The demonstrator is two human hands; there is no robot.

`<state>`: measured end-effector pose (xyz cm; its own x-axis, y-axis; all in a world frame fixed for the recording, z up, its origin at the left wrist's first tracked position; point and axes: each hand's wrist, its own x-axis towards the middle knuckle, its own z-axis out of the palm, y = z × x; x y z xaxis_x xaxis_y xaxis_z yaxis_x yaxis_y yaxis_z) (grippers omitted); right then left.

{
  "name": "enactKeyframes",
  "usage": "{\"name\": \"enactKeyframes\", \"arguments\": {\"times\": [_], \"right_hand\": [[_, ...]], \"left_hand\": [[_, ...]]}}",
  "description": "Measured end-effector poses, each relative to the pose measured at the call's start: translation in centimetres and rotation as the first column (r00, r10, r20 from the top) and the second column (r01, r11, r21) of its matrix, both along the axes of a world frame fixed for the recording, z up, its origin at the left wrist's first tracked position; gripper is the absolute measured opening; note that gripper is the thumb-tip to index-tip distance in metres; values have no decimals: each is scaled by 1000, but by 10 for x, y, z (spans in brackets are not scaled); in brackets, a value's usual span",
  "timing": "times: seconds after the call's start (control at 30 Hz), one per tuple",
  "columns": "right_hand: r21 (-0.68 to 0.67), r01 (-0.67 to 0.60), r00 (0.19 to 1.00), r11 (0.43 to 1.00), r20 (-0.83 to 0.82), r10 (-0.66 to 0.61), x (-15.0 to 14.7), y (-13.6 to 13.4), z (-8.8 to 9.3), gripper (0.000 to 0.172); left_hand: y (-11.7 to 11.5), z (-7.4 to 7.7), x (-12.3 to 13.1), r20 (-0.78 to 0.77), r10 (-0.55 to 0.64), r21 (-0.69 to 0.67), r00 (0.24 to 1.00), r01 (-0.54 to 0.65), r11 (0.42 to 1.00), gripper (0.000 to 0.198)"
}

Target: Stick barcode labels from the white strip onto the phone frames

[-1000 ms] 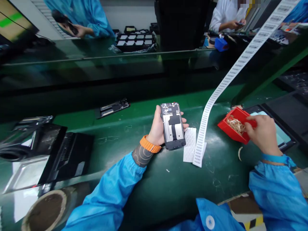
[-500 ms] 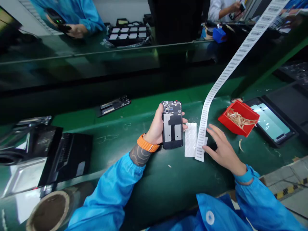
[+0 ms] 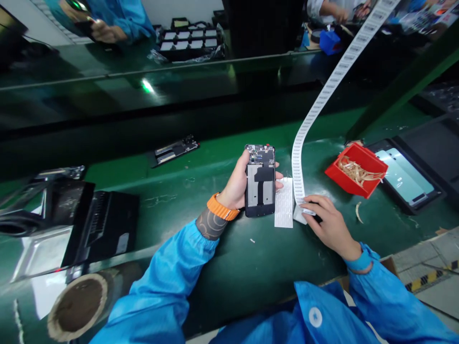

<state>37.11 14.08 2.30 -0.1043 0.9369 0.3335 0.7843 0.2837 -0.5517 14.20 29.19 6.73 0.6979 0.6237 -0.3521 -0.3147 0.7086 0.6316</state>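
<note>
An opened phone [image 3: 260, 184], its circuit board showing at the top end, lies in my left hand [image 3: 235, 184], thumb on one side and fingertips on the other. My right hand [image 3: 328, 222] pinches the lower end of a long strip of barcode labels [image 3: 297, 167], which bends under the fingers. From there the strip curves up and away to the top right. Between the phone and the strip a white sheet of small stickers [image 3: 284, 205] lies flat on the green bench [image 3: 229, 267].
A red bin [image 3: 369, 184] of paper scraps stands right, beside a case with pale screens [image 3: 405, 177]. Another opened phone [image 3: 176, 150] lies further back. At left are a black laptop-like device [image 3: 111, 227] and a cardboard tube [image 3: 79, 306]. Co-workers sit across the bench.
My right hand has closed on the strip's lower end and bent it; before, its fingers were apart beside it. The phone stays in my left hand.
</note>
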Motion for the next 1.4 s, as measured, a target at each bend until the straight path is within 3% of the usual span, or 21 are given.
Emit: {"name": "enactKeyframes", "arguments": {"times": [0.13,0.2,0.27,0.33,0.4,0.63,0.83,1.17,1.4], "right_hand": [[-26,91,957,996,-276,-95,4,39,51,15],[-52,102,883,993,-454,-115,1,62,71,24],[-84,58,801,995,-591,-97,-5,79,79,26],[-104,-1,751,995,-656,-68,-13,87,76,23],[-114,-27,729,993,-682,-59,-19,87,68,23],[-95,91,669,991,-732,-131,-25,75,55,24],[-102,66,609,993,-784,-121,-26,73,53,22],[-57,117,817,992,-562,-129,-17,65,53,12],[-31,130,857,991,-499,-128,-15,64,51,11]], "left_hand": [[-11,5,-3,-9,-118,170,993,118,978,76],[-17,12,-8,-25,-176,310,984,175,934,84],[-21,19,-13,-45,-207,454,977,205,867,83],[-23,24,-16,-50,-238,558,970,225,798,79],[-23,23,-15,-49,-270,587,961,247,771,77],[-26,0,2,45,-189,415,981,154,897,83],[-28,-1,0,49,-225,411,973,185,892,81],[-29,2,3,46,-222,492,974,172,854,71],[-31,4,3,51,-218,443,975,173,879,76]]}}
